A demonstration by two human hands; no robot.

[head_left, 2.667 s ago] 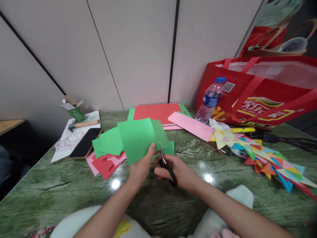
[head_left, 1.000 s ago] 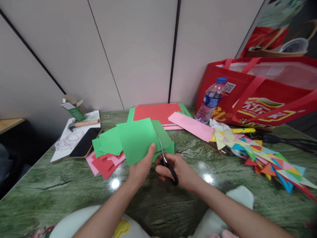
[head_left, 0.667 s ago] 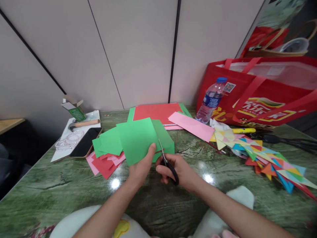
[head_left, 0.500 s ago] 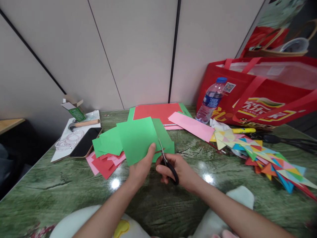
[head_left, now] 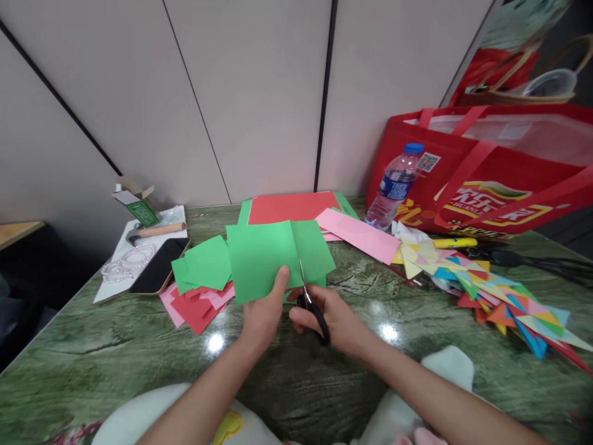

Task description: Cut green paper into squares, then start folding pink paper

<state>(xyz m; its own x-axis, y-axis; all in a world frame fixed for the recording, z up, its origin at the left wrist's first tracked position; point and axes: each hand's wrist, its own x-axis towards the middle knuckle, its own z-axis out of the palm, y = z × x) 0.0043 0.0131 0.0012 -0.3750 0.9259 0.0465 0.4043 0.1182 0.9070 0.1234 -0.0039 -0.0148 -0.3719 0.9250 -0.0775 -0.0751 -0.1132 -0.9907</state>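
My left hand (head_left: 266, 309) grips a sheet of green paper (head_left: 262, 256) near its lower edge, thumb on top and fingers beneath. A fold or cut line runs down the sheet, right of the middle. In my right hand (head_left: 331, 315) is a pair of scissors (head_left: 317, 318) with black handles, its blades at the lower edge of the green sheet by that line. Part of the lower blade is hidden by the paper. Just left of the sheet lie loose green paper pieces (head_left: 204, 264), on top of red and pink pieces (head_left: 197, 309).
A phone (head_left: 159, 266), hammer (head_left: 160, 230), beaded strings (head_left: 130, 261) and small green box (head_left: 142, 210) are at the left. Behind lie red sheets (head_left: 291, 207) and a pink strip (head_left: 359, 235). A water bottle (head_left: 393, 188), red bag (head_left: 463, 167) and folded-paper pile (head_left: 500, 290) stand right.
The green sheet has turned and levelled out, its right part swinging up and to the right. The scissors and both hands have shifted only slightly.
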